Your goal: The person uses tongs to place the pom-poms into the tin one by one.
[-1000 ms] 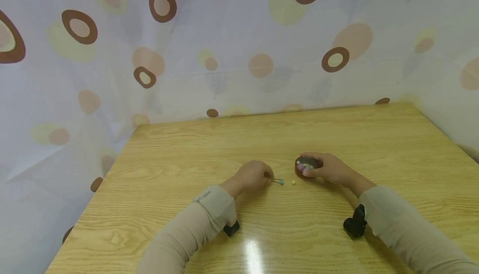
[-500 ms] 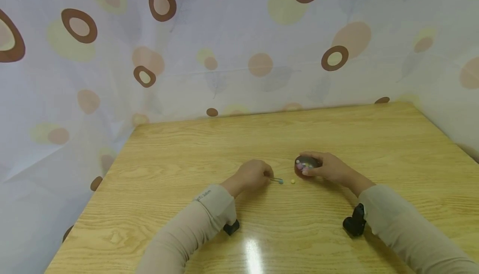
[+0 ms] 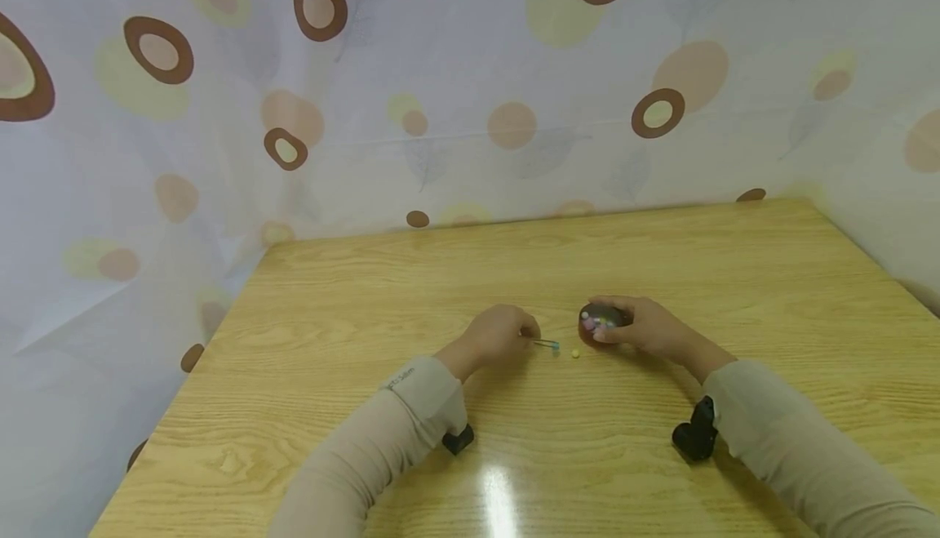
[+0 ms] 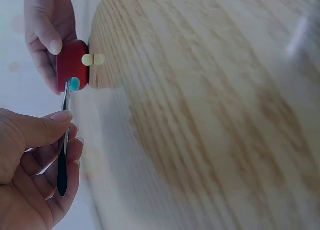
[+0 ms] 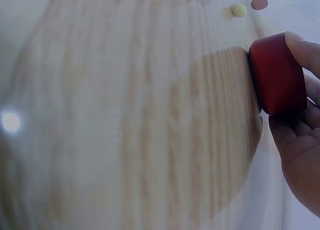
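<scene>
My left hand [image 3: 499, 334] pinches a pair of metal tweezers [image 4: 62, 172] between thumb and fingers. At the tweezers' tips is a small teal ball [image 4: 75, 84], seen in front of the red container in the left wrist view. My right hand [image 3: 654, 332] grips a small red round-cornered container [image 5: 277, 75] by its side, thumb and fingers around it. From the head view, several small coloured balls [image 3: 596, 324] show in the container's dark inside. A yellow ball [image 3: 576, 353] lies on the table between the tweezers' tips and the container.
The wooden table [image 3: 352, 293] is glossy and reflects light near its front. A patterned cloth [image 3: 455, 56] hangs behind it and along the sides. Black wrist cameras [image 3: 695, 432] sit under both sleeves, close to the tabletop.
My left hand has moved slightly up and away in the head view, and the tweezers' tips and teal ball have shifted with it. The right hand and container stay in place.
</scene>
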Available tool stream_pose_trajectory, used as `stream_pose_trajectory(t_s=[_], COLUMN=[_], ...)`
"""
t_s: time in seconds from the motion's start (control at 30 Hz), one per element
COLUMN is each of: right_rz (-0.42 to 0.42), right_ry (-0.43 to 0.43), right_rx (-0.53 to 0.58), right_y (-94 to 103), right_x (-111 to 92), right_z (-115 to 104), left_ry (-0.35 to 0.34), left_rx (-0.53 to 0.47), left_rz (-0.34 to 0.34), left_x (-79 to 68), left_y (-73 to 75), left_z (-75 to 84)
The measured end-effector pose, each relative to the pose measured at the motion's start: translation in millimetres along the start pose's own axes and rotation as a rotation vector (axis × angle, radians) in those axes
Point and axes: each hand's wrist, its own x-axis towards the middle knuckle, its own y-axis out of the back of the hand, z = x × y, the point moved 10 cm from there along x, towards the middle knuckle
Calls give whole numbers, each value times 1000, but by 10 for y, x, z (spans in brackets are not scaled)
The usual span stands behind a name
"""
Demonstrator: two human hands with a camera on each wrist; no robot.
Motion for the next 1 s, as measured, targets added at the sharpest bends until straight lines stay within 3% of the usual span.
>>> stream_pose_trajectory(t_s=[0.23, 0.5, 0.8, 1.0], right_rz=[1, -8, -6, -2], right_ry=[-1, 13, 27, 22], right_rx=[-3, 34, 15, -10], right_y=[-4, -6, -3, 0], right_x=[-5, -25, -7, 5], right_z=[-1, -31, -10, 3], left_ry=[-23, -17, -6, 11], left_rx=[-12, -58, -64, -75], left_rz=[19, 49, 68, 66], left_x=[40, 87, 228, 337], left_y=[23, 148, 219, 181], left_z=[28, 95, 174, 179])
